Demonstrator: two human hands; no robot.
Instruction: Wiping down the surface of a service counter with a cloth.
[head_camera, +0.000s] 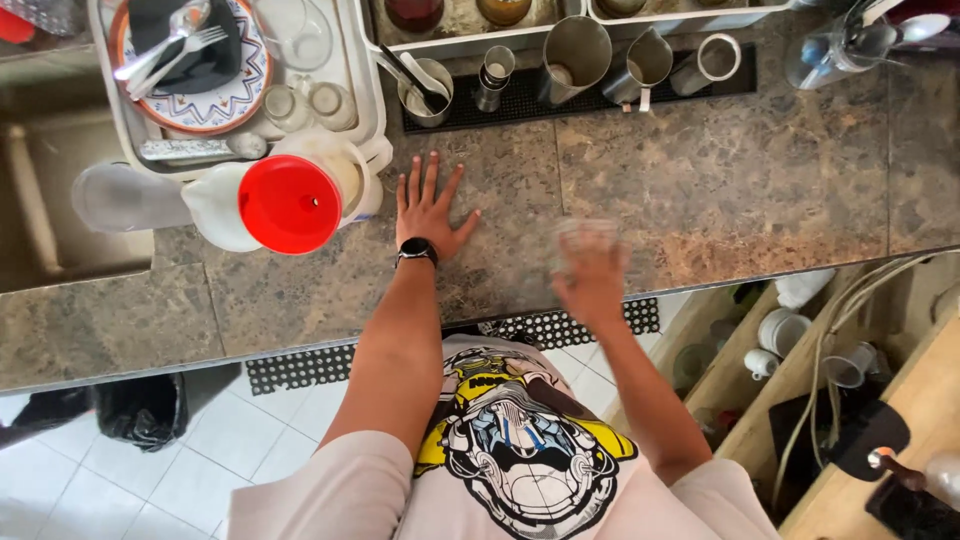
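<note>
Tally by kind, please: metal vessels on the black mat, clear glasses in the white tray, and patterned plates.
Metal vessels on the black mat: 5
Clear glasses in the white tray: 3
Patterned plates: 1
Total: 9

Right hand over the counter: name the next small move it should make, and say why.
Probably lower it and settle it on the bare stone. The right hand is blurred above the countertop near the front edge, and seems to have a small clear glass in its grip, though the blur leaves that unsure. The left hand lies flat, fingers spread, beside the red-lidded jug, so the body is already braced.
</note>
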